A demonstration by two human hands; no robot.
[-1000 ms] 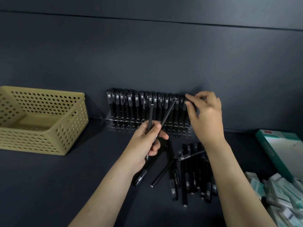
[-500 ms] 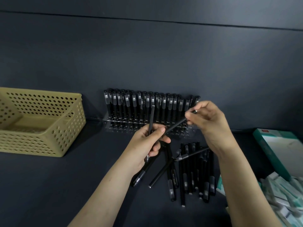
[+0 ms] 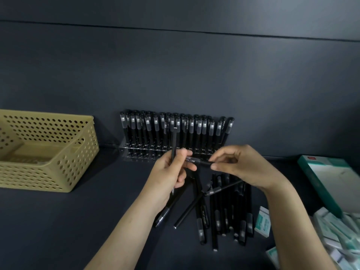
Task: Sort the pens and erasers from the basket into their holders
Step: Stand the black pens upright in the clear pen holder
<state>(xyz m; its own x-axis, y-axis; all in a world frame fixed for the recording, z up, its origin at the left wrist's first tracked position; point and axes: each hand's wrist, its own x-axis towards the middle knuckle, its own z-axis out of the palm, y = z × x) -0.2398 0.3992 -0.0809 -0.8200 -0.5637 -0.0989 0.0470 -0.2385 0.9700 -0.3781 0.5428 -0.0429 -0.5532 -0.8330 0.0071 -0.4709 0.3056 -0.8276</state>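
Observation:
My left hand (image 3: 171,170) grips an upright black pen (image 3: 174,139) whose cap reaches up in front of the holder. A second black pen (image 3: 198,161) lies level between both hands; my right hand (image 3: 241,166) pinches its right end and its left end sits at my left fingers. Behind them a clear pen holder (image 3: 140,151) against the wall carries several black pens (image 3: 198,129) standing upright. Several loose black pens (image 3: 224,209) lie in a pile on the dark surface below my hands. White and green erasers (image 3: 264,223) lie at the lower right.
A tan perforated basket (image 3: 64,164) stands at the left against the wall. A teal and white box (image 3: 335,176) lies at the right edge, with a heap of erasers (image 3: 341,230) in front of it. A dark wall rises right behind the holder.
My right hand left the holder's right end, took the end of the slanted pen in my left hand and drew it down and level. The view shifted slightly right.

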